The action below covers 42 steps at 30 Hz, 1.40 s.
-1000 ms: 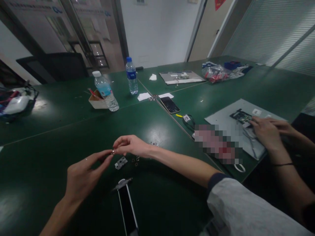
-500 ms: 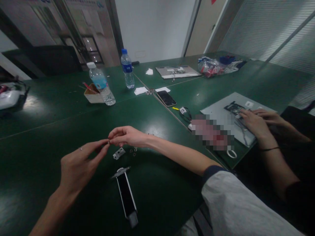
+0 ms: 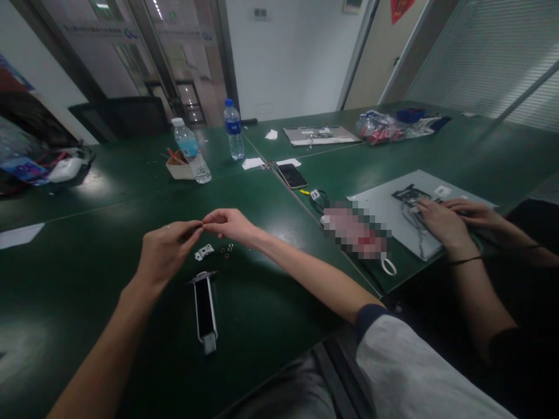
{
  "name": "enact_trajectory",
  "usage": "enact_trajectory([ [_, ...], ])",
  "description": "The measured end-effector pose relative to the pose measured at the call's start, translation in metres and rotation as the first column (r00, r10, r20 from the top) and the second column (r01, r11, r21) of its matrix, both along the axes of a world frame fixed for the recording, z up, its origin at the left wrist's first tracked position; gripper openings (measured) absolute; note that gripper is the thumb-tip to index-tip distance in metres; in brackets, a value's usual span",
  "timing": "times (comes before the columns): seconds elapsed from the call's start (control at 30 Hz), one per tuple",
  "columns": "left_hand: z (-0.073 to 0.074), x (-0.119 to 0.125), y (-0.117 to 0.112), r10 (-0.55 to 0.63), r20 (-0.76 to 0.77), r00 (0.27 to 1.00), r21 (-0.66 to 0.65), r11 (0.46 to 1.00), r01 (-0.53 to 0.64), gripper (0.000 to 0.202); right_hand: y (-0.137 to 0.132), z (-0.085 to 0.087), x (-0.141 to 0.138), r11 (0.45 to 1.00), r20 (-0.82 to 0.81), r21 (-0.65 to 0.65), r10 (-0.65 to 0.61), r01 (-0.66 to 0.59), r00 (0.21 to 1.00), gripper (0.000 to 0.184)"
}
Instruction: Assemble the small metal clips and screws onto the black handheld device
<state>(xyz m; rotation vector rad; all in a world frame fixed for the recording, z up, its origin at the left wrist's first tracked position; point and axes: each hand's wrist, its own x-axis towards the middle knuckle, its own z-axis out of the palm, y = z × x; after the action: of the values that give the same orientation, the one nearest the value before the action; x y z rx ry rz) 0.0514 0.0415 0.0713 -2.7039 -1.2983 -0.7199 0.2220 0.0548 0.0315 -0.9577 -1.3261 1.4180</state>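
The left hand (image 3: 163, 250) and the right hand (image 3: 233, 226) met at their fingertips above the green table (image 3: 262, 314). On each hand the thumb and forefinger were closed, and both seemed to pinch one tiny piece (image 3: 202, 224); the fingers covered it almost fully, so I could not tell its shape. This piece was in the air, inward from the table's near edge. Close to it, on the table, lay a metal bracket (image 3: 204, 251) with some small rings (image 3: 226, 251) beside it, and nearer to the near edge lay a long dark part (image 3: 204, 308) with pale sides.

For good handling, the pinch had to be light but steady, I think, with one hand fixed while the other made only small movements. Wrists resting on the table would have helped, and a low height was safer, because so small a piece could bounce and roll away.

A seam (image 3: 297, 201) crossed the table, with a phone (image 3: 292, 176) along it. Toward the far edge stood a white-capped bottle (image 3: 192, 151) and a blue-capped bottle (image 3: 234, 131). At the right, a co-worker's hands (image 3: 441, 221) worked over a grey panel (image 3: 384, 201) at the near edge. Behind were a chair (image 3: 122, 116), a pale wall (image 3: 283, 58) and blinds (image 3: 502, 70); the light was rather dim.
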Motion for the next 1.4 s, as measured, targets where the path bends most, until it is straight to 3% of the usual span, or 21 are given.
enact_trajectory([
  [0.17,-0.009,0.011,0.002,-0.095,-0.124,0.988,-0.016,0.995,0.094,0.033,-0.014,-0.021,0.004,0.983,-0.017,-0.050,-0.180,0.178,0.984,0.013],
  [0.3,-0.011,0.019,0.001,-0.153,-0.200,0.968,0.036,0.986,0.163,0.034,-0.022,-0.024,0.010,0.970,-0.006,-0.048,-0.238,0.238,0.971,0.015],
  [0.6,-0.012,0.023,-0.008,-0.164,-0.334,0.928,0.019,0.983,0.180,0.035,-0.031,-0.032,0.011,0.963,0.038,0.016,-0.269,0.268,0.962,0.020],
  [0.73,-0.011,0.023,-0.008,-0.169,-0.386,0.907,0.004,0.983,0.185,0.035,-0.031,-0.034,0.012,0.961,0.194,0.179,-0.246,0.213,0.950,0.019],
  [0.83,-0.008,0.020,-0.006,-0.138,-0.425,0.894,-0.004,0.989,0.151,0.033,-0.034,-0.027,0.021,0.909,0.468,0.408,-0.292,0.089,0.834,0.022],
  [0.9,-0.007,0.018,-0.003,-0.124,-0.412,0.903,-0.002,0.991,0.135,0.031,-0.037,-0.023,0.029,0.862,0.661,0.505,-0.354,-0.043,0.661,0.025],
  [1.0,-0.006,0.013,0.001,-0.130,-0.347,0.929,-0.008,0.991,0.135,0.032,-0.038,-0.022,0.038,0.855,0.843,0.479,-0.383,-0.201,0.378,0.029],
  [1.07,-0.006,0.011,0.003,-0.120,-0.310,0.943,-0.017,0.993,0.120,0.033,-0.037,-0.024,0.041,0.870,0.892,0.425,-0.357,-0.249,0.278,0.028],
  [1.4,-0.007,0.000,0.011,-0.118,-0.220,0.968,-0.086,0.991,0.101,0.037,-0.034,-0.023,0.036,0.865,0.925,0.378,-0.335,-0.329,0.180,0.028],
])
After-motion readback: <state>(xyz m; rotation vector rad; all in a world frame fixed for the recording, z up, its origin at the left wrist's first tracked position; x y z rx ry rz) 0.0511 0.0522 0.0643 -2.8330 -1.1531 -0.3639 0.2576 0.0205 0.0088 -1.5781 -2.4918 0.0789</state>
